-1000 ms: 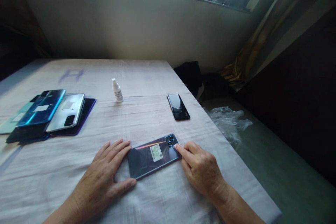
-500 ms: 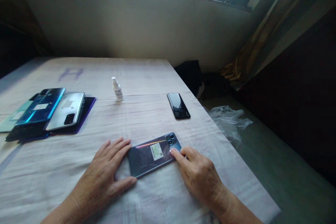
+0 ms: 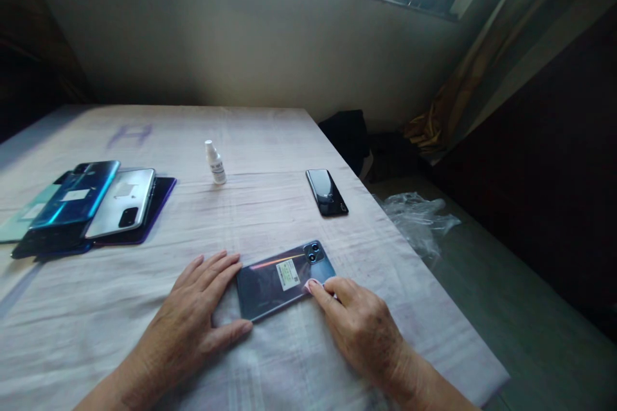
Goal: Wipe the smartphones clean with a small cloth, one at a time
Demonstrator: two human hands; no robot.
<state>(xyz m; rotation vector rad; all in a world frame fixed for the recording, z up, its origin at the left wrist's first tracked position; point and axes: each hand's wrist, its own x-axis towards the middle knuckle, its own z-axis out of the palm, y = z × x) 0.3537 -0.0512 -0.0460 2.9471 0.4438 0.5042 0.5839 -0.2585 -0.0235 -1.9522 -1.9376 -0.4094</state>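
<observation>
A dark grey smartphone (image 3: 263, 286) lies back up on the cloth-covered table, its camera end pointing right and a pale label (image 3: 288, 275) stuck on its back. My left hand (image 3: 197, 308) rests flat with fingers spread, thumb and fingertips against the phone's left end. With its fingers curled, my right hand (image 3: 361, 318) presses a small pink cloth (image 3: 308, 285) on the phone's back, between the label and the near edge below the cameras. Most of the cloth is hidden under the fingers.
A white dropper bottle (image 3: 216, 164) stands beyond the phone. Another black phone (image 3: 328, 192) lies near the table's right edge. At the left, several phones overlap, among them a blue one (image 3: 80, 196) and a silver one (image 3: 123, 202). Clear plastic (image 3: 417, 215) lies on the floor.
My right hand has slid slightly left and toward the phone's near edge, and more of the pink cloth shows. My left hand keeps its place at the phone's end.
</observation>
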